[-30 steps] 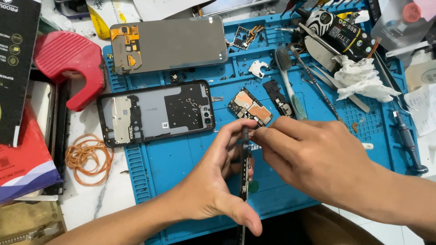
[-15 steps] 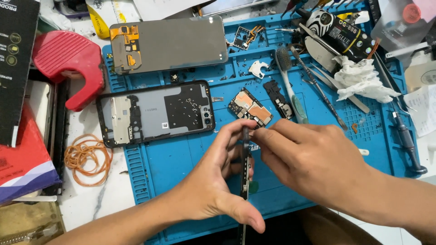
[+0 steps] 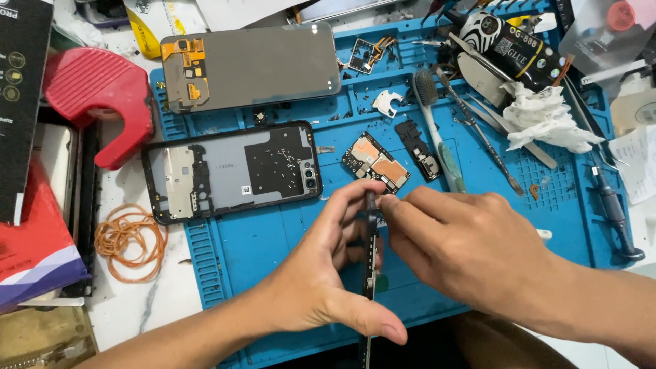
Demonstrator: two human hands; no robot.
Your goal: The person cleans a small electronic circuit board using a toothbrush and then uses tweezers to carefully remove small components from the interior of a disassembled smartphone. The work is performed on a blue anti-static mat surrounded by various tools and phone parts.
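My left hand grips a thin black phone frame held edge-on above the blue work mat. My right hand pinches the upper end of the same frame from the right. Just beyond my fingers a small circuit board lies on the mat beside a black plastic cover piece. An opened phone housing rests to the left, and a grey display panel with an orange flex cable lies face down behind it.
A toothbrush, metal pry tools, crumpled tissue and a black glue tube crowd the mat's right side. A screwdriver lies at the right edge. Rubber bands, a red holder and boxes sit left.
Both hands stay on the frame, with only slight finger shifts at its upper end.
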